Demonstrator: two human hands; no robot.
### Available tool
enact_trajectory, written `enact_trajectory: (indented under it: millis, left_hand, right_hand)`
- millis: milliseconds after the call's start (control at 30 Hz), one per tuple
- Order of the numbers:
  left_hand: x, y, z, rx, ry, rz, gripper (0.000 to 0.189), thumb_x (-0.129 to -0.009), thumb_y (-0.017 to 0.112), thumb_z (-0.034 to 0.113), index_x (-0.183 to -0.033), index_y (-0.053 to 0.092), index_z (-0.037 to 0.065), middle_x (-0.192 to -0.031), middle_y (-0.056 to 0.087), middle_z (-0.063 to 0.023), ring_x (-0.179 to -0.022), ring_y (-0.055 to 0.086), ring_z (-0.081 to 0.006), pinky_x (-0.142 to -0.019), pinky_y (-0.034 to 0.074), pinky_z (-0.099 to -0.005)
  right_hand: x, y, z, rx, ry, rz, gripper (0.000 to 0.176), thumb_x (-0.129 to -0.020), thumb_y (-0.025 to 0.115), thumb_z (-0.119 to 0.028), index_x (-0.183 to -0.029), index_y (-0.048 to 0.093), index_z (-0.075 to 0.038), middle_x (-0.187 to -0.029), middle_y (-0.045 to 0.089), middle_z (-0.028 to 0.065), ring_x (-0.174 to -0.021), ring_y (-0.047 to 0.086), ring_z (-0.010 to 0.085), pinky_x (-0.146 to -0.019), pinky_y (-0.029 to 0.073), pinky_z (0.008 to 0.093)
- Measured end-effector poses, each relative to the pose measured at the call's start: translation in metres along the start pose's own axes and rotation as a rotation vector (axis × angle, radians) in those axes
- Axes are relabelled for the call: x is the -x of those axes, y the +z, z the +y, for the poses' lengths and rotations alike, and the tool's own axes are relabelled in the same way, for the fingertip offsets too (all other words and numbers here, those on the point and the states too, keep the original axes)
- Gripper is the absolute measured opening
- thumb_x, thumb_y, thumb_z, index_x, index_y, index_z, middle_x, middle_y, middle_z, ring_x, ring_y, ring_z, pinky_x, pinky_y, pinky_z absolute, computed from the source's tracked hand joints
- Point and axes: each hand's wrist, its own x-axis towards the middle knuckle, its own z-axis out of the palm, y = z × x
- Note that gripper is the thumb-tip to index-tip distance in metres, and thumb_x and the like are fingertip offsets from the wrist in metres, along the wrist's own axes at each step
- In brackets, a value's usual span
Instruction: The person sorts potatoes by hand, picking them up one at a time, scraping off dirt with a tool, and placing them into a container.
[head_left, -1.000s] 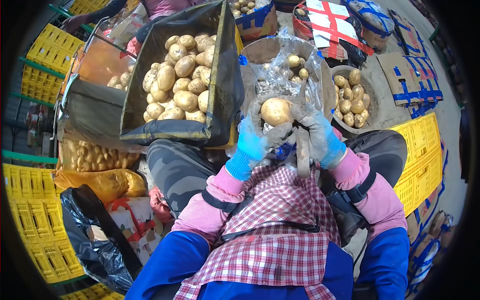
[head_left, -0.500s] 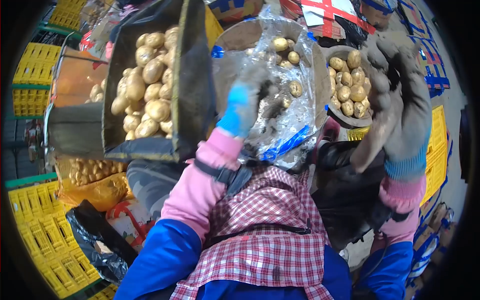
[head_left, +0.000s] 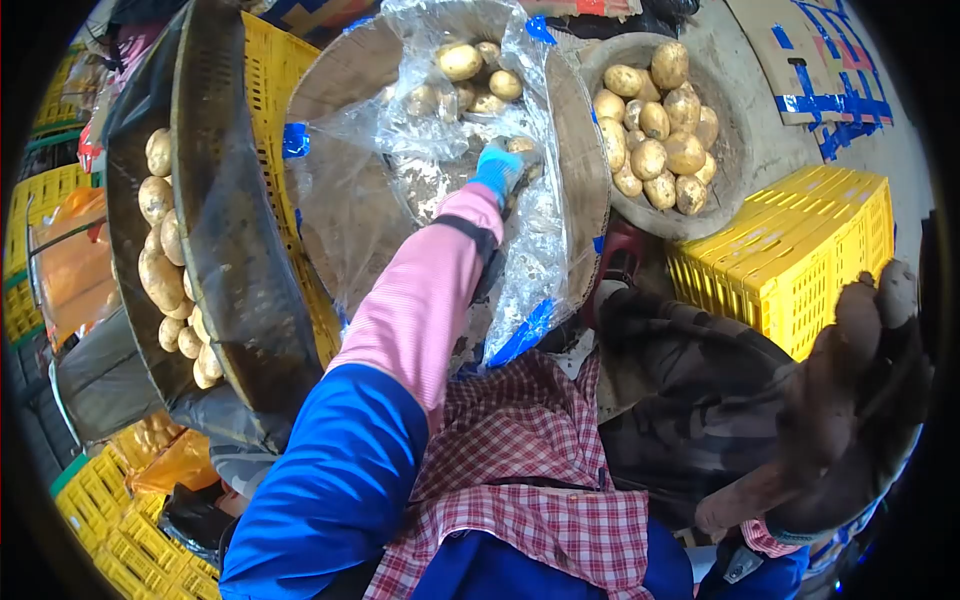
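Observation:
My left hand (head_left: 497,166), in a blue glove with a pink sleeve, reaches into a round basket (head_left: 335,90) lined with clear plastic. Several potatoes (head_left: 460,62) lie at the far side of that plastic. The fingertips are tucked under a fold of plastic beside a small potato (head_left: 522,146), so I cannot see whether they hold it. My right hand (head_left: 850,400), in a dirt-caked glove, is raised close to the camera at the right edge. A brown stick-like tool (head_left: 740,498) juts out below its palm.
A grey bowl (head_left: 735,165) of potatoes stands right of the basket, with a yellow crate (head_left: 790,250) in front of it. On the left is a black-lined crate (head_left: 230,250) of potatoes. More yellow crates (head_left: 100,500) and an orange bag (head_left: 65,270) lie beyond it.
A second ago both hands held one potato. The left hand has since stretched forward into the plastic-lined basket. The right hand swung right and down, close to the camera. The view tilted rightward.

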Motion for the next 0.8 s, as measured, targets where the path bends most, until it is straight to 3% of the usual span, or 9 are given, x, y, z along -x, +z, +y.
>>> enact_trajectory:
  millis: [100, 133, 167, 300, 367, 433, 567, 700, 800]
  left_hand:
    - [0.041, -0.027, 0.050, 0.471, -0.286, -0.189, 0.033, -0.085, 0.066, 0.014, -0.115, 0.056, 0.006, -0.085, 0.067, -0.0096, -0.067, 0.066, -0.0203, -0.052, 0.053, -0.0315]
    - [0.053, -0.036, 0.063, 0.657, -0.193, -0.295, 0.038, -0.087, 0.063, 0.011, -0.122, 0.051, 0.005, -0.097, 0.065, -0.0131, -0.079, 0.068, -0.0242, -0.058, 0.058, -0.0334]
    - [0.070, -0.040, 0.078, 0.650, -0.167, -0.290, 0.038, -0.087, 0.063, 0.011, -0.122, 0.051, 0.005, -0.097, 0.065, -0.0131, -0.079, 0.068, -0.0242, -0.058, 0.058, -0.0334]
    - [0.145, -0.050, 0.144, 1.024, -0.029, -0.351, 0.058, -0.082, 0.064, 0.006, -0.136, 0.042, 0.012, -0.112, 0.060, -0.0156, -0.093, 0.066, -0.0303, -0.071, 0.061, -0.0335]
    - [0.180, -0.061, 0.172, 0.985, 0.060, -0.391, 0.059, -0.084, 0.065, 0.009, -0.138, 0.041, 0.009, -0.120, 0.058, -0.0170, -0.099, 0.065, -0.0316, -0.075, 0.062, -0.0349]
    - [0.223, -0.071, 0.202, 0.976, 0.238, -0.514, 0.054, -0.092, 0.061, 0.018, -0.138, 0.039, -0.002, -0.128, 0.052, -0.0236, -0.114, 0.056, -0.0398, -0.091, 0.055, -0.0429]
    - [0.297, -0.076, 0.237, 0.966, 0.301, -0.574, 0.056, -0.092, 0.064, 0.032, -0.138, 0.042, 0.008, -0.122, 0.058, -0.0141, -0.099, 0.065, -0.0272, -0.070, 0.061, -0.0292]
    - [0.339, -0.089, 0.223, 0.627, 0.360, -0.368, 0.048, -0.097, 0.054, 0.042, -0.134, 0.045, 0.012, -0.117, 0.060, -0.0077, -0.099, 0.062, -0.0186, -0.071, 0.054, -0.0305]
    - [0.365, -0.102, 0.207, 0.615, 0.367, -0.297, 0.051, -0.097, 0.053, 0.045, -0.134, 0.044, 0.011, -0.112, 0.061, -0.0080, -0.099, 0.063, -0.0197, -0.072, 0.054, -0.0295]
  right_hand:
    - [-0.016, 0.031, -0.011, -0.747, 0.109, -0.296, 0.048, -0.103, 0.038, -0.025, -0.138, 0.034, 0.008, -0.132, 0.052, 0.0181, -0.106, 0.062, 0.0213, -0.076, 0.053, 0.0226]
    - [-0.013, 0.044, -0.021, -0.993, 0.141, -0.409, 0.049, -0.104, 0.037, -0.027, -0.137, 0.034, 0.009, -0.132, 0.052, 0.0186, -0.104, 0.063, 0.0217, -0.072, 0.054, 0.0216]
    - [-0.004, 0.067, -0.054, -0.804, 0.320, -0.082, 0.051, -0.105, 0.033, -0.033, -0.135, 0.037, 0.008, -0.122, 0.056, 0.0147, -0.080, 0.063, 0.0159, -0.055, 0.049, 0.0161]
    - [-0.001, 0.093, -0.044, -0.131, -0.009, -0.234, 0.049, -0.103, 0.035, -0.036, -0.134, 0.043, 0.001, -0.107, 0.062, 0.0121, -0.072, 0.061, 0.0100, -0.055, 0.049, 0.0164]
    - [-0.009, 0.099, -0.027, -0.540, 0.257, -0.354, 0.046, -0.103, 0.034, -0.035, -0.132, 0.047, -0.001, -0.098, 0.063, 0.0084, -0.064, 0.060, 0.0082, -0.053, 0.048, 0.0184]
    - [-0.007, 0.119, -0.034, -0.353, 0.253, -0.320, 0.042, -0.102, 0.041, -0.036, -0.131, 0.049, -0.007, -0.085, 0.063, 0.0043, -0.055, 0.055, 0.0060, -0.048, 0.045, 0.0193]
    - [0.006, 0.150, -0.013, -0.114, 0.056, -0.356, 0.041, -0.101, 0.047, -0.034, -0.132, 0.050, -0.007, -0.082, 0.061, 0.0004, -0.063, 0.054, 0.0032, -0.054, 0.043, 0.0175]
    - [0.031, 0.168, -0.002, 0.620, -0.620, -0.220, 0.048, -0.088, 0.051, -0.011, -0.136, 0.047, -0.008, -0.094, 0.066, 0.0167, -0.082, 0.065, 0.0345, -0.070, 0.051, 0.0431]
    - [0.030, 0.174, 0.001, 0.699, -0.435, -0.417, 0.057, -0.081, 0.050, -0.007, -0.137, 0.047, -0.008, -0.104, 0.063, 0.0258, -0.095, 0.060, 0.0438, -0.080, 0.049, 0.0501]
